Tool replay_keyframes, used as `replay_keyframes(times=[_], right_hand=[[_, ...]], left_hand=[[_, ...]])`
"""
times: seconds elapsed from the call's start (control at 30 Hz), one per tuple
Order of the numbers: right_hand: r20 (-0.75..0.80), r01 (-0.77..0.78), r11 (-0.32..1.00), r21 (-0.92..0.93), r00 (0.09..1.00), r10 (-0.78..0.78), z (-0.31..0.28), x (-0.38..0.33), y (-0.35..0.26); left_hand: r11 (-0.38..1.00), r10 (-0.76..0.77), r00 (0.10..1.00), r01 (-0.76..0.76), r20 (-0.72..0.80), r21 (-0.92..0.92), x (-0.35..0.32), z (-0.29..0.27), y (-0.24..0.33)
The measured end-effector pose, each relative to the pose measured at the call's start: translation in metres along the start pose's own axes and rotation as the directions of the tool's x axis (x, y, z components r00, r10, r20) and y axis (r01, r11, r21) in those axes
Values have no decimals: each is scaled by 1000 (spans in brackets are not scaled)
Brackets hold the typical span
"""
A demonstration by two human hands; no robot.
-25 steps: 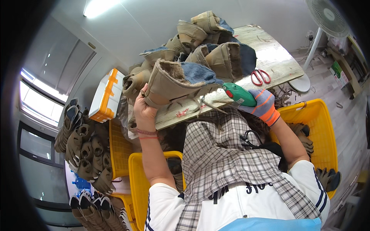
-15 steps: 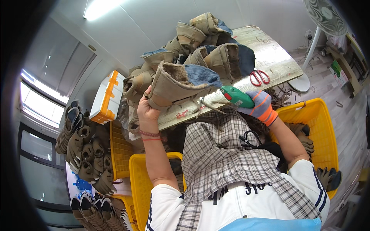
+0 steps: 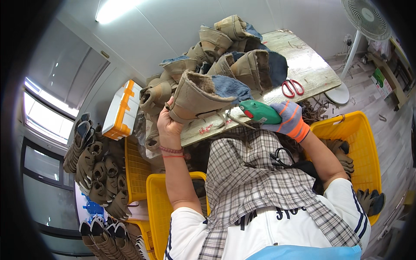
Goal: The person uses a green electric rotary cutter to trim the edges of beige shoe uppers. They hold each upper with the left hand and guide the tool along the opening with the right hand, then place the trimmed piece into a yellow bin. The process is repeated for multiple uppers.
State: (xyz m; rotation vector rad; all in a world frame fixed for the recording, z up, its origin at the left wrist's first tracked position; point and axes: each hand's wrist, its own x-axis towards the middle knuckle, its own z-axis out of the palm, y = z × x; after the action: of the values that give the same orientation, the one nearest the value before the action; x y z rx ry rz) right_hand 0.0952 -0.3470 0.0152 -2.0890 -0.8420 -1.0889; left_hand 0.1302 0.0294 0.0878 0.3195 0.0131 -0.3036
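My bare left hand [image 3: 170, 122] grips the heel end of a tan shoe upper [image 3: 195, 97] with brown fleece lining and a blue fuzzy tongue. It is held above the near edge of the table, with laces or strips dangling beneath. In a grey and orange glove, my right hand [image 3: 291, 121] is closed round a green handheld power tool [image 3: 261, 112] with a red button. The tool's front end is close to the upper's blue tongue; whether they touch I cannot tell. Behind the held piece lies a heap of similar uppers [image 3: 215, 41].
Red-handled scissors [image 3: 293, 88] lie on the worn wooden table [image 3: 305, 58]. Yellow crates stand at my right [image 3: 372, 160] and left [image 3: 152, 199]. Stacked uppers [image 3: 103, 169] and a white-orange box [image 3: 122, 110] are at the left. A fan [image 3: 366, 19] stands far right.
My right hand has moved the green tool slightly left and up, nearer to the blue tongue. The left hand's grip on the upper looks the same.
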Motion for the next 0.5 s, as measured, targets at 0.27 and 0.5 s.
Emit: replay_keyframes(times=[0.27, 0.5], right_hand=[[7, -31, 998, 59, 1000, 31, -2, 19, -26], [57, -156, 971, 181, 987, 148, 8, 26, -43]], left_hand=[[981, 191, 981, -192, 34, 38, -17, 20, -23], [928, 324, 921, -354, 215, 119, -38, 37, -52]])
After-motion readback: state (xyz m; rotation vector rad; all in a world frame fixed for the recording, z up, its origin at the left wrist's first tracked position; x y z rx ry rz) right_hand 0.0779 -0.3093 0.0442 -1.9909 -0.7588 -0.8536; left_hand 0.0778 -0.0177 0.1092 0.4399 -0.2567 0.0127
